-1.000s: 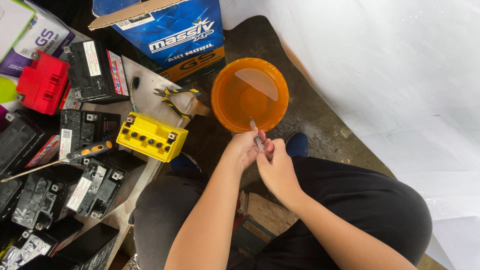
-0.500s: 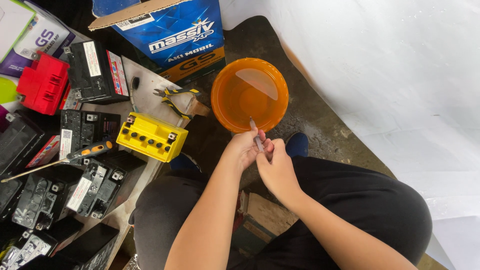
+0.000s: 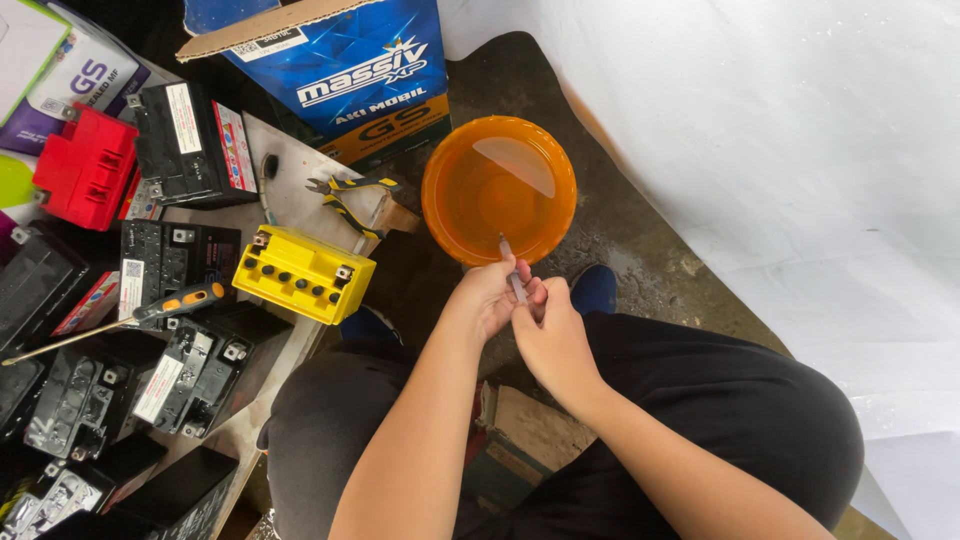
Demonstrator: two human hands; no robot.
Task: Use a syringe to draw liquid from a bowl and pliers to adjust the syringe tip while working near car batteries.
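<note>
Left hand (image 3: 488, 297) and right hand (image 3: 553, 335) both pinch closed around a thin, smooth grey rod (image 3: 511, 272), its tip just over the near rim of the round, translucent orange basin (image 3: 498, 187). Left of the basin lies a boxy yellow battery (image 3: 303, 272).

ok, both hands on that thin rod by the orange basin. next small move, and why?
Probably tip the rod forward so its end dips into the basin. The left hand and right hand pinch it together, its tip sits at the near rim, and the basin holds clear liquid.
</note>
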